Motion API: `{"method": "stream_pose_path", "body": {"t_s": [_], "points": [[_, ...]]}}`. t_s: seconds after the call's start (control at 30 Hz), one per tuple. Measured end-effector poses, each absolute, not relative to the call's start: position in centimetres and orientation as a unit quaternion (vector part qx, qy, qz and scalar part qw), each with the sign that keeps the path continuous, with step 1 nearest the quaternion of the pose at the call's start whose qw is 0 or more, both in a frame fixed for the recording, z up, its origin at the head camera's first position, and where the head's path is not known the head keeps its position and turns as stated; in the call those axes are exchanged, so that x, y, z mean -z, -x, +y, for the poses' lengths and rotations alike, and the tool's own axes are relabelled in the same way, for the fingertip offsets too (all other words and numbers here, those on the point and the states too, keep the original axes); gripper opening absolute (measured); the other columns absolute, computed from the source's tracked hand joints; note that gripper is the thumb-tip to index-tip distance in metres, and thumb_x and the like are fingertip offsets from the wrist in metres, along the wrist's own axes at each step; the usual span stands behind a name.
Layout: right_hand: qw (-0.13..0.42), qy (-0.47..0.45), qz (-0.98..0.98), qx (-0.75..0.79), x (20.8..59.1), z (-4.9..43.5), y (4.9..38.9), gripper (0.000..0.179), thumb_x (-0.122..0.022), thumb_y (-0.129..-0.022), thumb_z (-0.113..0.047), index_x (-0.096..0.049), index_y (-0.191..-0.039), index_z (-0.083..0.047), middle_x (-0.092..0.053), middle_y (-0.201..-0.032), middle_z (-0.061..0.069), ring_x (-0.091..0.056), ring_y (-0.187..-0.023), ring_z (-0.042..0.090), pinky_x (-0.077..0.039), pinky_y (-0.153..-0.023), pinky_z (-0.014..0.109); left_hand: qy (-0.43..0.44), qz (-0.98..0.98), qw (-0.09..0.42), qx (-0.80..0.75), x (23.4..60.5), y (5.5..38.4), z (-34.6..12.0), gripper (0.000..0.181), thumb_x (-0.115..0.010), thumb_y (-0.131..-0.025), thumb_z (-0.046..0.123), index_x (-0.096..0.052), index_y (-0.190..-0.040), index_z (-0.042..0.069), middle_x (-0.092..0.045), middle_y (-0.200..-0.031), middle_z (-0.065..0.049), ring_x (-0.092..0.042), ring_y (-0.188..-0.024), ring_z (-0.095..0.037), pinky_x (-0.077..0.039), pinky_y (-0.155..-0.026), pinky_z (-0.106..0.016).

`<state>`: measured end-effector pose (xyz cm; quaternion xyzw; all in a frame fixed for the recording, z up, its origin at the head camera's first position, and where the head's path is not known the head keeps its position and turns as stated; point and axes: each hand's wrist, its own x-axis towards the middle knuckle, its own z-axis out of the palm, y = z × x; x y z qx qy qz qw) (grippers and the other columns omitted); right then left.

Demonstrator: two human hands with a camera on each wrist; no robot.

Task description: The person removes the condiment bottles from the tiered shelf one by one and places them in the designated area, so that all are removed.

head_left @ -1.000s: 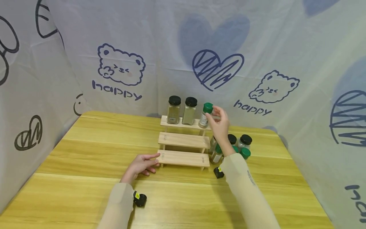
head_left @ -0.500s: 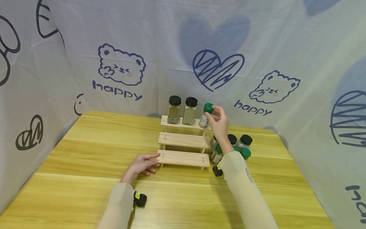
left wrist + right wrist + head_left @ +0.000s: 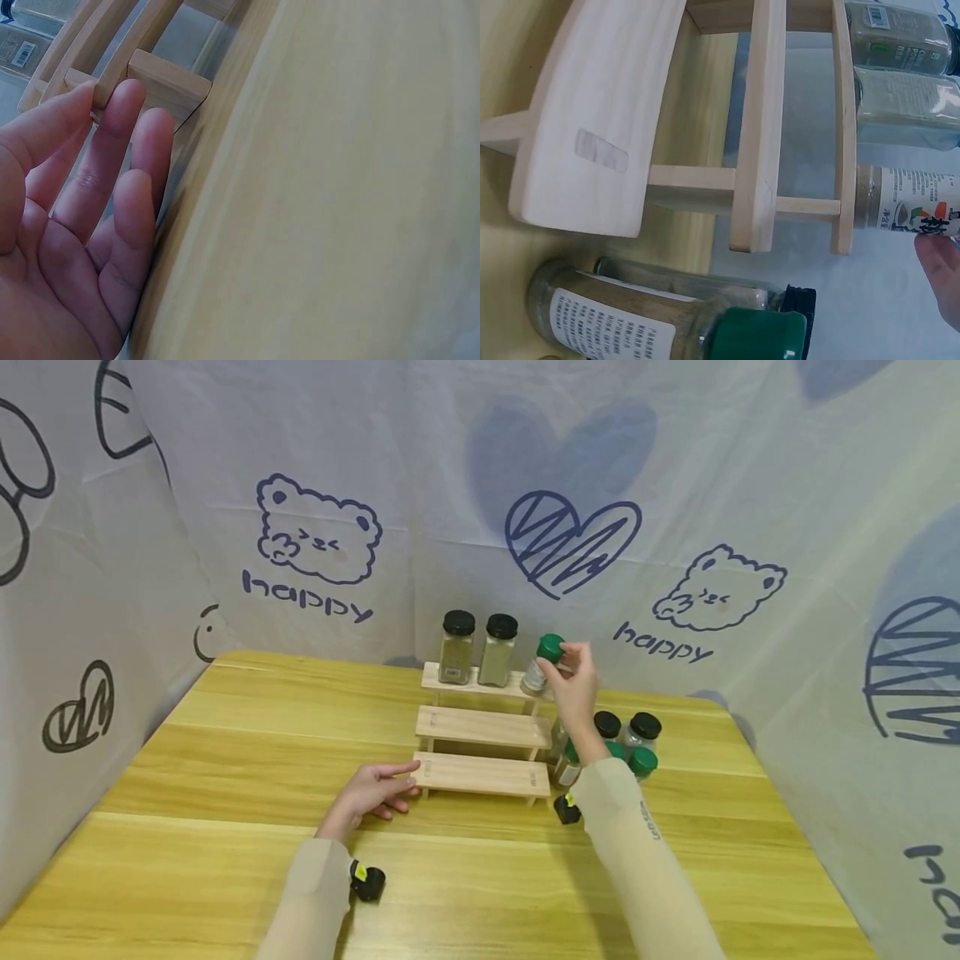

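Observation:
My right hand (image 3: 576,689) holds a green-capped spice jar (image 3: 535,677) by its upper part, at the right end of the top step of a three-step wooden rack (image 3: 483,727). The jar's base is at the step and its cap leans slightly right. Its printed label (image 3: 922,202) shows in the right wrist view, where most of the hand is out of frame. At the bottom step's left end, my left hand (image 3: 371,792) pinches the board between thumb and fingertips; its other fingers (image 3: 133,210) are loosely bent in the left wrist view.
Two black-capped jars (image 3: 455,658) stand on the top step, left of the held jar. Several more jars with black caps (image 3: 645,726) or green caps (image 3: 642,762) crowd the wooden table (image 3: 465,885) right of the rack, partly behind the right forearm. A printed cloth (image 3: 450,485) hangs behind.
The held jar's cap has tipped slightly to the right while its base stays put. My right hand and wrist have shifted slightly. The left hand and rack have not moved.

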<state>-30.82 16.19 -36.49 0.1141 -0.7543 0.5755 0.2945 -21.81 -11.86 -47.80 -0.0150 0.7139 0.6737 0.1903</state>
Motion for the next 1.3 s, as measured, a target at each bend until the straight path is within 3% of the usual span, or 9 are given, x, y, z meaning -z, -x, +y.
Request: {"method": "stream_pose_path", "body": {"t_s": [0.2, 0.37, 0.7, 1.3], "points": [[0.328, -0.101, -0.734, -0.587, 36.8, 16.1, 30.4, 0.033, -0.068, -0.078, -0.004, -0.048, -0.101, 0.009, -0.056, -0.090, 0.022, -0.057, -0.082, 0.026, -0.049, -0.070, 0.027, 0.015, 0.716, 0.190, -0.671, 47.8, 21.7, -11.8, 0.042, -0.061, -0.085, 0.019, -0.052, -0.125, 0.007, -0.066, -0.092, -0.012, -0.062, -0.059, -0.015, -0.046, -0.044, -0.021], [0.351, -0.105, -0.724, -0.584, 35.4, 15.9, 28.9, 0.031, -0.067, -0.077, 0.002, -0.049, -0.100, 0.012, -0.055, -0.087, 0.027, -0.056, -0.081, 0.035, -0.046, -0.065, 0.018, 0.011, 0.717, 0.191, -0.670, 47.8, 21.8, -11.9, 0.042, -0.061, -0.086, 0.019, -0.051, -0.125, 0.007, -0.066, -0.093, -0.012, -0.061, -0.059, -0.015, -0.045, -0.044, -0.021], [0.370, -0.129, -0.726, -0.565, 34.2, 16.2, 27.0, 0.031, -0.068, -0.074, 0.005, -0.052, -0.099, 0.014, -0.057, -0.087, 0.031, -0.054, -0.079, 0.038, -0.044, -0.063, 0.023, 0.015, 0.717, 0.191, -0.671, 47.7, 22.1, -11.8, 0.043, -0.061, -0.085, 0.019, -0.051, -0.125, 0.007, -0.066, -0.093, -0.011, -0.061, -0.058, -0.015, -0.046, -0.044, -0.021], [0.375, -0.167, -0.706, -0.577, 35.6, 16.9, 24.0, 0.031, -0.066, -0.072, 0.014, -0.050, -0.098, 0.016, -0.056, -0.081, 0.031, -0.055, -0.073, 0.017, -0.045, -0.059, 0.018, 0.021, 0.715, 0.192, -0.672, 47.7, 22.0, -11.8, 0.041, -0.060, -0.086, 0.017, -0.052, -0.125, 0.008, -0.067, -0.092, -0.011, -0.061, -0.057, -0.014, -0.045, -0.043, -0.020]]}}
